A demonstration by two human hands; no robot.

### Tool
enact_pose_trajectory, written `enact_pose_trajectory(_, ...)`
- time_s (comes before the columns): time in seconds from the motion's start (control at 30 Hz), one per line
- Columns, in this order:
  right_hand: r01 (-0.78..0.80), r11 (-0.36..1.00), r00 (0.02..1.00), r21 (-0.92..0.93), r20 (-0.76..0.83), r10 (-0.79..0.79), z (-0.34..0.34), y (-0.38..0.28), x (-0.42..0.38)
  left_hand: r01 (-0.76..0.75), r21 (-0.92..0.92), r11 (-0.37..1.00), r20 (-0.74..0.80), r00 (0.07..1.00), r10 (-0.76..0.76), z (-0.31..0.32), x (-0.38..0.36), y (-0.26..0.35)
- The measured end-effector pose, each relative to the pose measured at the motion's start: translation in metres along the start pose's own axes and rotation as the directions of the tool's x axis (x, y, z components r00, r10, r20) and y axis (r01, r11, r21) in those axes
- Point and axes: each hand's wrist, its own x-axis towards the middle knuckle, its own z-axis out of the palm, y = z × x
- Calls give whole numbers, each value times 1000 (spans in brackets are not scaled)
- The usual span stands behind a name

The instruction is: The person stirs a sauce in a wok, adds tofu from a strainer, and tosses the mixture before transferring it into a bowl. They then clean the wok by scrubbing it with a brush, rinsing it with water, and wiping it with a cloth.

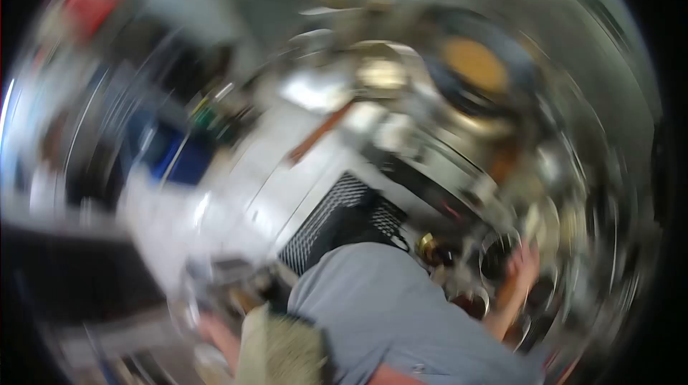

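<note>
Right hand [523,260] reached, raised, toward round metal pots [498,252]; blur kept me from telling whether its fingers were spread or pinched. My left hand [215,331] sat low beside a cloth [279,349], its grip unclear.

- We see a shiny metal counter [287,170] — very blurry.
- We see a dark mesh panel [344,217] below it.
- Something blue [175,156] sits at the left.
</note>
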Motion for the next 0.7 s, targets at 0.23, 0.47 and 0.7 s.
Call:
enact_pose_trajectory(0.23,-54,997,991,63,127,46,-5,-15,-34,-337,-934,116,-164,696,699,-76,-121,272)
enact_pose_trajectory(0.47,-76,960,984,-270,132,115,-60,-16,-90,97,-995,15,-5,-197,980,-160,-299,399)
enact_pose_trajectory(0.7,-239,853,960,-464,-245,136,-50,-26,-117,-172,-960,-220,144,-980,139,-163,-624,432)
